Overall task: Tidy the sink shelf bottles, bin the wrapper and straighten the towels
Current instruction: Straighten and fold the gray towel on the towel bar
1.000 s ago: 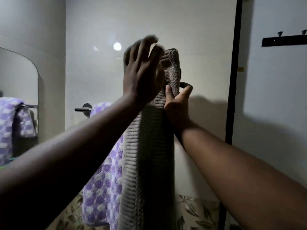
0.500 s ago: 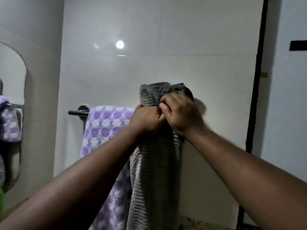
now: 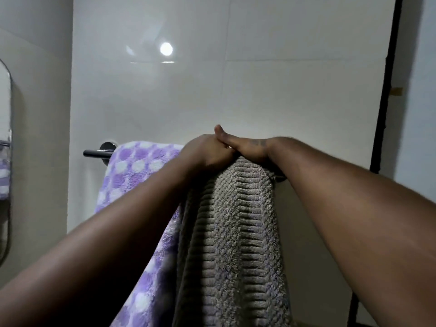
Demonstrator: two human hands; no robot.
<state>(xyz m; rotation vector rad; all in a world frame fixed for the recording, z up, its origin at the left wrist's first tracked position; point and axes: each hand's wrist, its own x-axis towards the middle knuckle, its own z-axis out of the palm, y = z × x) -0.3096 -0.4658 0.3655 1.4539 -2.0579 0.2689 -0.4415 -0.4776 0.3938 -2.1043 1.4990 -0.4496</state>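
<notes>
Both arms reach up from 7 and 5 o'clock and meet at the middle of the view, on top of the grey towel (image 3: 236, 232). This ribbed towel is draped over the towel rail (image 3: 96, 153) against the white tiled wall (image 3: 259, 95), and it hangs straight down toward 6 o'clock, where it runs out of view.

The left grip (image 3: 207, 152) sits on the towel's top fold. Its knuckles are bent and its fingers curl over the fold and hold it. The right grip (image 3: 250, 149) touches it at 3 o'clock, with the heel of the palm resting on the same fold and the thumb lying across the left knuckles, its tip pointing up toward 12. Its fingers pass over the far side of the towel out of sight, so I cannot tell how far it is closed.

The purple spotted towel (image 3: 136, 166) hangs on the same rail just beside the grey one, at 9 o'clock from the hands. The left forearm crosses in front of its lower part. The bare chrome end of the rail and its round wall mount stick out further toward 9.

At the far 9 o'clock edge is the rim of a mirror (image 3: 4, 161). A black vertical strip (image 3: 387, 90) runs down the wall at 3 o'clock, and a round glint of light (image 3: 166, 48) shows on the tiles at 11.
</notes>
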